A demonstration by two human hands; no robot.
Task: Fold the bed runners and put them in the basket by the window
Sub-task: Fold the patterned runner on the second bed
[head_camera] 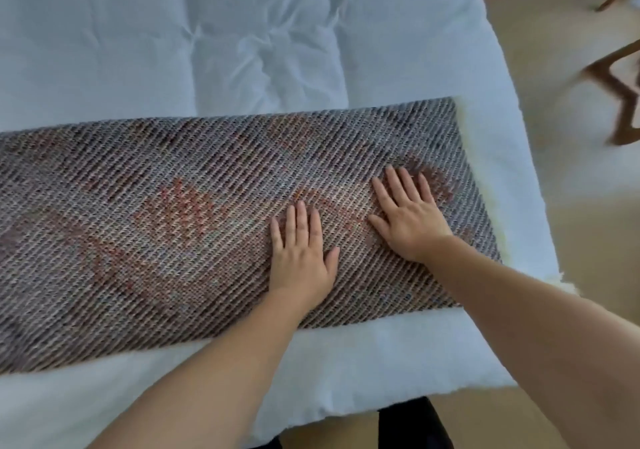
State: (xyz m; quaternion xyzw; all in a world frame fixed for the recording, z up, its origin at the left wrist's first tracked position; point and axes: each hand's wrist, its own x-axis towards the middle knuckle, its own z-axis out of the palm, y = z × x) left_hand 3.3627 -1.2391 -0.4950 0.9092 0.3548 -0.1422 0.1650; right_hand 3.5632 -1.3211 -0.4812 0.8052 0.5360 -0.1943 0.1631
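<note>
Both flat hands, left hand [300, 254] and right hand [408, 218], press the bed runner [173, 226], grip unclenched.

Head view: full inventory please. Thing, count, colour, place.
bed runner: 1, grey-brown weave with reddish pattern, flat across the near part of the bed, running off frame at left
bed cover: 1, white, under the runner
furniture legs: several, brown wood, on the floor upper right, blurred
floor: 1, beige, right of the bed
left hand: 1, flat on the runner
right hand: 1, flat on the runner, near its right end
</note>
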